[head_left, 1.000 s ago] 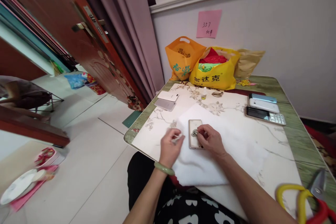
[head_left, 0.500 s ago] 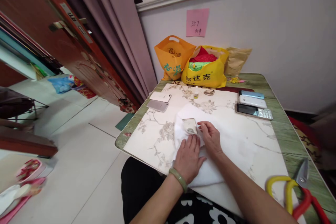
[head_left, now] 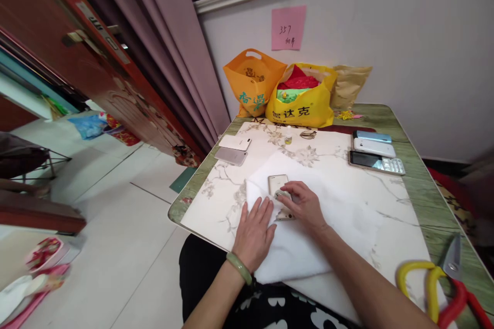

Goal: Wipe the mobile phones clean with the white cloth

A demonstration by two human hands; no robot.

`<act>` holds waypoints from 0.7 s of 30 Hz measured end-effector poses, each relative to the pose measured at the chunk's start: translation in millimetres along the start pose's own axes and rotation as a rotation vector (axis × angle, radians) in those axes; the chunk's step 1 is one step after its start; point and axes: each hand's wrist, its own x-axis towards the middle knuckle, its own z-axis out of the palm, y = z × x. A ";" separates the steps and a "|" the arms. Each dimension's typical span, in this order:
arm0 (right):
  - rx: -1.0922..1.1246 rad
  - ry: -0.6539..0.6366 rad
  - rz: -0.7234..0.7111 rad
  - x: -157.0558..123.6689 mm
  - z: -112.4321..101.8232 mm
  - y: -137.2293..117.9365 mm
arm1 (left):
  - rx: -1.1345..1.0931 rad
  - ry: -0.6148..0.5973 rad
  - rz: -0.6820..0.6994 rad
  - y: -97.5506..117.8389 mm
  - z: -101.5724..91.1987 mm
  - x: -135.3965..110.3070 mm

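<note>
A gold phone [head_left: 276, 181] lies back up on a white cloth [head_left: 304, 262] on the table. On its back sits a round grey ring holder [head_left: 279, 194], partly covered by my fingers. My right hand [head_left: 304, 204] pinches the ring holder with thumb and fingertips and hides part of the phone's right side. To the left of the phone, my left hand [head_left: 254, 229] rests flat on the cloth with its fingers stretched out. A green bangle [head_left: 239, 267] is on the left wrist.
Two phones [head_left: 233, 149] lie at the left, and several more [head_left: 376, 162] at the right. Scissors [head_left: 440, 277] lie at the near right. A small bottle [head_left: 288, 135], glasses [head_left: 309, 134], an orange bag [head_left: 252, 82] and a yellow bag [head_left: 303, 105] stand farther back.
My right hand has moved left over the phone and closed on its ring holder. The left hand has slid left, off the phone's lower end, and the cloth's left edge has shifted left.
</note>
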 end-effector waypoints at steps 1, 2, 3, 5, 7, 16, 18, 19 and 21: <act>-0.043 -0.020 -0.021 -0.5 0.6 0.2 | -0.015 -0.009 0.002 -4.2 1.2 3.1; -0.078 -0.037 -0.039 -0.9 1.0 0.4 | -0.037 -0.021 0.004 -9.0 2.0 6.9; -0.101 -0.051 -0.055 -1.2 1.3 0.7 | -0.064 -0.038 0.008 -14.1 2.2 11.6; -0.113 -0.085 -0.075 -1.3 1.4 1.1 | -0.124 -0.078 0.018 -23.9 1.4 22.8; -0.110 -0.111 -0.078 -0.9 1.4 1.3 | -0.177 -0.117 0.022 -30.8 0.2 35.7; -0.142 -0.122 -0.075 0.3 0.3 -2.5 | -0.155 -0.151 0.171 -34.0 3.9 89.1; -0.168 -0.126 -0.093 -0.9 -0.5 -3.4 | -0.119 -0.143 0.218 -37.0 2.9 86.3; -0.186 -0.120 -0.097 -1.7 -0.8 -4.0 | -0.094 -0.126 0.223 -38.0 2.0 81.6; -0.220 -0.100 -0.105 -3.1 -1.1 -5.6 | -0.042 -0.074 0.208 -38.2 -0.6 68.2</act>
